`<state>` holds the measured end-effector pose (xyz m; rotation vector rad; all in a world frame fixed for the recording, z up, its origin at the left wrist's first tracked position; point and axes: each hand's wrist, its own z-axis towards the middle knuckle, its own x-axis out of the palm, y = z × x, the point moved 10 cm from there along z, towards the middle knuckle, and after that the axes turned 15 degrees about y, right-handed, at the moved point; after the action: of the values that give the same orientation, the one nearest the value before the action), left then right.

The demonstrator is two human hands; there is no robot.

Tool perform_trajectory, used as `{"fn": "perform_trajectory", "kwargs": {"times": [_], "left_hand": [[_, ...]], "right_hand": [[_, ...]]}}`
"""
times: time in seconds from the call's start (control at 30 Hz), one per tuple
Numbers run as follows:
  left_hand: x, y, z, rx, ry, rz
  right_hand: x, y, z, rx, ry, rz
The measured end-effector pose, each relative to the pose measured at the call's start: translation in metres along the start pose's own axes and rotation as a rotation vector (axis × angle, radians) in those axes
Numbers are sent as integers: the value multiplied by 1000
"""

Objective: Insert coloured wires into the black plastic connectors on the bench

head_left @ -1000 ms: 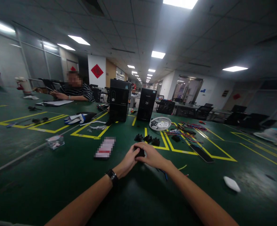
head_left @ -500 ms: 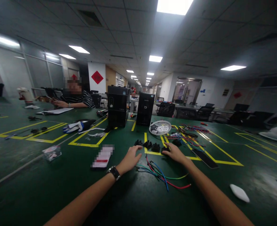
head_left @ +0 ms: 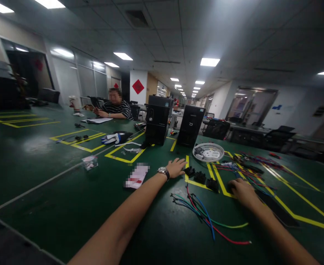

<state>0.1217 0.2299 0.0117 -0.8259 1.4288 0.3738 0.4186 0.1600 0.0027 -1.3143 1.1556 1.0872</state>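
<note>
My left hand (head_left: 176,168), with a wristwatch (head_left: 163,172) on its wrist, lies low over the green table with fingers spread. Its fingertips are beside the first of several small black parts (head_left: 199,177) in a row along yellow tape. My right hand (head_left: 242,191) is curled downward at the right of that row. Whatever is under its fingers is hidden. Between my forearms lies a loose bundle of blue, red and green wires (head_left: 204,211). A flat black panel (head_left: 277,209) is partly behind my right forearm.
A white basket (head_left: 208,151) with parts in it stands beyond the row. Two black computer cases (head_left: 157,119) stand farther back. Tangled wires (head_left: 250,165) lie at right. A phone-like item (head_left: 136,176), a small clear bag (head_left: 90,163) and gloves (head_left: 113,138) are at left. A person (head_left: 119,108) sits across the table.
The view has swung left, so the table's things appear farther right. My right hand has moved right, away from the black row. My left hand's fingers have spread beside the row's left end.
</note>
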Motion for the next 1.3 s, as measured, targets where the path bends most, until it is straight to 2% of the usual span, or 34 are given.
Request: {"fn": "perform_trajectory", "kwargs": {"times": [0.17,0.27,0.37,0.43,0.57,0.63,0.77,0.87,0.93,1.0,1.07,1.2,1.3], "left_hand": [[10,3,4,43,115,-37],[11,-3,4,34,131,0],[11,-7,7,-3,155,28],[11,-8,9,-19,173,32],[7,-7,13,-25,177,12],[4,-8,15,-22,159,-9],[4,-14,16,-40,139,-33],[6,-18,10,-64,124,-29],[10,-20,4,-68,119,-26],[12,-25,-4,-42,103,-14],[11,-27,-14,-21,69,-12],[7,-22,-42,-45,23,-51],[3,-17,-73,-60,-36,-139]], "right_hand": [[-17,45,-32,-133,8,210],[-28,68,-31,-171,-31,270],[-31,85,-25,-203,-10,253],[-34,88,-25,-189,-7,216],[-49,95,-45,-85,-115,194],[-51,119,-57,-124,-114,271],[-39,202,-78,-329,-13,326],[-39,252,-95,-477,-60,293],[-41,268,-107,-574,-100,312],[-39,270,-118,-636,-106,324],[-34,257,-129,-633,-89,288],[-23,198,-147,-494,-71,160],[-24,150,-158,-352,-71,131]]}}
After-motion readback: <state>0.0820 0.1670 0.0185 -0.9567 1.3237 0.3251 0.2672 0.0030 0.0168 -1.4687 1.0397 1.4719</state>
